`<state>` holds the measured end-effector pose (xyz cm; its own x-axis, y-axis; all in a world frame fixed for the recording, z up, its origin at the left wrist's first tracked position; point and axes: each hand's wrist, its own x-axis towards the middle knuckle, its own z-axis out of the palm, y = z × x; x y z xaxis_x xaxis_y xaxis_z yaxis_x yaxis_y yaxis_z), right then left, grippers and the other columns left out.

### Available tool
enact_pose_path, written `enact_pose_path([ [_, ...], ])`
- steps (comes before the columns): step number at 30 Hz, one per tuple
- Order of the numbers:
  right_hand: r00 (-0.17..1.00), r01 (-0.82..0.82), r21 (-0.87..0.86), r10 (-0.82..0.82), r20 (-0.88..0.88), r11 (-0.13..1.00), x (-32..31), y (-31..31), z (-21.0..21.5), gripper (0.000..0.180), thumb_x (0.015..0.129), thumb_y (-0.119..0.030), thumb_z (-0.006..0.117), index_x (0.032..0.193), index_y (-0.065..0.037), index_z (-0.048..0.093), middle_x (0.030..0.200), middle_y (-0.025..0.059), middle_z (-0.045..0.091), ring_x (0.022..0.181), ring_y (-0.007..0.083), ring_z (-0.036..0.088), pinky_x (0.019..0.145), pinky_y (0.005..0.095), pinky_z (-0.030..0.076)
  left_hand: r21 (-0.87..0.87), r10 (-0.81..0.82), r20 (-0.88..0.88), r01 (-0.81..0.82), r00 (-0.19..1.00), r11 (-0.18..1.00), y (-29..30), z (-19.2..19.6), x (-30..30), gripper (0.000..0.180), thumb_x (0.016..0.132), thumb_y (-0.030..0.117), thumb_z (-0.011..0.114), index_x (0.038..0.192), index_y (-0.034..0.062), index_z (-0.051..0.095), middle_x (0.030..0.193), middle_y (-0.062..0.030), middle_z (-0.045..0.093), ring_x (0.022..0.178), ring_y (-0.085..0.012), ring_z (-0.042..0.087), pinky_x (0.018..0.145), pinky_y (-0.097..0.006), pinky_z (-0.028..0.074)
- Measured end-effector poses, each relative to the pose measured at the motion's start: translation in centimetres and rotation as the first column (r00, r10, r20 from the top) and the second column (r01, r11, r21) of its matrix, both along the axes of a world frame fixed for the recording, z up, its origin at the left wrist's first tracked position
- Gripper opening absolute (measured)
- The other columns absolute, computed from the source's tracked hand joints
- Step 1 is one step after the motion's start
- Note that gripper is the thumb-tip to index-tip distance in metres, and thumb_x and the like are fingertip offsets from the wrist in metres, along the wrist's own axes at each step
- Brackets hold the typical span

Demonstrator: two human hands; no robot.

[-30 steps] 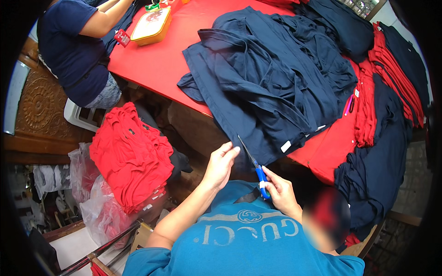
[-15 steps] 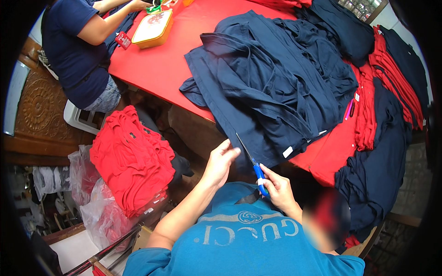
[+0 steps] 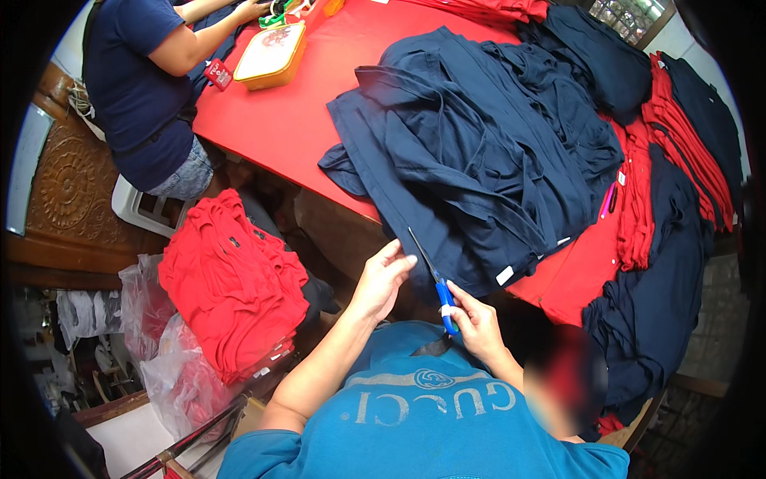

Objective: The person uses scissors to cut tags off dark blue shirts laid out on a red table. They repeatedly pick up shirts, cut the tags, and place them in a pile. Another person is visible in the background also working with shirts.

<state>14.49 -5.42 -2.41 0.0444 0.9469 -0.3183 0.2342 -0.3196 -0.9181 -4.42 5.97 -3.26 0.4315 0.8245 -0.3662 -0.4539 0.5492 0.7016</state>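
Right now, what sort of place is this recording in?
Probably a small garment workshop: navy garments piled on a red table, a red stack beside it, and the right hand holding blue-handled scissors at the cloth.

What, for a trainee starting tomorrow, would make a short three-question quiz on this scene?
1. True or false: the right hand holds the blue-handled scissors.
2. What colour are the garments piled on the red table? A navy, B green, C white.
3. Fill in: the folded stack to the left of the left hand is coloured ____.
Key: 1 true; 2 A; 3 red.
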Motion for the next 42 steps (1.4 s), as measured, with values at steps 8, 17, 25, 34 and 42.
enact_pose_path([
  [8, 1.000, 0.000, 0.065, 0.001, -0.026, 0.998, -0.8, 1.6, 0.3, 0.047, 0.093, -0.010, 0.062, 0.138, -0.003, 0.052, 0.100, 0.0096, 0.068, 0.074, 0.0103, 0.062, 0.067, 0.0260, 0.055, 0.009, -0.033, 0.027, 0.033, 0.999, 0.999, 1.4, 0.0, -0.3, 0.044, 0.090, -0.002, 0.059, 0.134, 0.0023, 0.052, 0.119, -0.0074, 0.063, 0.109, -0.0164, 0.060, 0.095, -0.032, 0.047],
  [17, 0.989, 0.042, -0.141, -0.062, -0.138, 0.989, -1.3, 1.9, 1.2, 0.046, 0.093, -0.007, 0.060, 0.139, -0.004, 0.052, 0.098, 0.0067, 0.066, 0.075, 0.0102, 0.063, 0.063, 0.0266, 0.056, -0.117, 0.055, 0.051, -0.048, 0.997, 0.992, 2.4, -0.8, -0.7, 0.042, 0.090, -0.002, 0.059, 0.131, 0.0027, 0.053, 0.118, -0.0079, 0.064, 0.107, -0.0171, 0.062, 0.095, -0.033, 0.048],
  [25, 0.986, 0.018, 0.376, -0.079, 0.148, 0.927, -3.5, 6.7, 1.4, 0.062, 0.083, -0.007, 0.067, 0.139, 0.001, 0.043, 0.123, 0.0147, 0.059, 0.102, 0.0209, 0.063, 0.089, 0.0324, 0.051, -0.105, -0.106, -0.014, 0.104, 0.994, 0.989, 2.9, -1.5, -1.8, 0.031, 0.092, 0.002, 0.060, 0.122, 0.0039, 0.055, 0.107, -0.0066, 0.065, 0.100, -0.0162, 0.064, 0.086, -0.033, 0.054],
  [34, 0.990, 0.132, 0.269, -0.140, 0.010, 0.954, -5.5, 11.8, 0.2, 0.055, 0.087, -0.001, 0.058, 0.140, -0.001, 0.040, 0.123, 0.0127, 0.058, 0.102, 0.0200, 0.057, 0.096, 0.0327, 0.045, -0.095, -0.094, -0.020, 0.091, 0.995, 0.991, 6.5, -0.6, -2.0, 0.015, 0.098, 0.017, 0.057, 0.108, 0.0058, 0.058, 0.101, -0.0051, 0.064, 0.090, -0.0175, 0.064, 0.082, -0.034, 0.053],
  [42, 0.988, 0.127, 0.240, -0.144, 0.053, 0.962, -4.7, 9.9, 0.0, 0.056, 0.085, 0.002, 0.058, 0.139, -0.004, 0.042, 0.107, 0.0059, 0.054, 0.089, 0.0109, 0.056, 0.082, 0.0265, 0.050, 0.004, 0.221, 0.139, -0.223, 0.965, 0.975, 23.2, -0.3, -2.2, 0.020, 0.099, 0.021, 0.054, 0.111, 0.0044, 0.058, 0.108, -0.0065, 0.063, 0.105, -0.0170, 0.059, 0.093, -0.034, 0.049],
])
